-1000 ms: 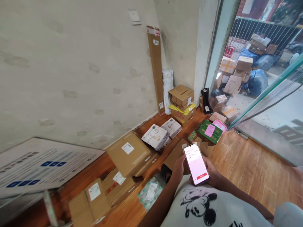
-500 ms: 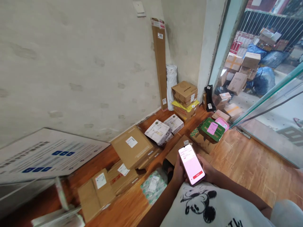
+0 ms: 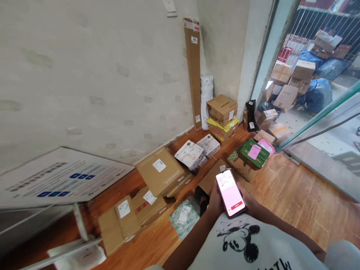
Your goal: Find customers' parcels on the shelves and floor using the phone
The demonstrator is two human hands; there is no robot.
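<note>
A smartphone (image 3: 231, 195) with a lit pink and white screen and a red button near its bottom is held upright in front of my white cartoon-print shirt (image 3: 239, 240). My left hand (image 3: 215, 200) is closed around its left edge, and my right hand (image 3: 248, 199) grips the right edge. The fingers behind the phone are hidden. Just beyond my hands lies a flat brown carton (image 3: 208, 183). A clear-wrapped green and white pack (image 3: 184, 218) rests on the floor left of my left forearm.
Brown boxes (image 3: 159, 170) and white boxes (image 3: 190, 154) line the wall. A tall narrow carton (image 3: 192, 75) leans beside stacked boxes (image 3: 222, 108). A green box (image 3: 254, 153) sits near the glass door (image 3: 323, 112). More parcels (image 3: 286, 98) lie outside. A printed board (image 3: 64, 176) stands at left.
The view has shifted a little, so the room's contents and the phone sit slightly farther right in the picture. Both hands keep their hold on the phone.
</note>
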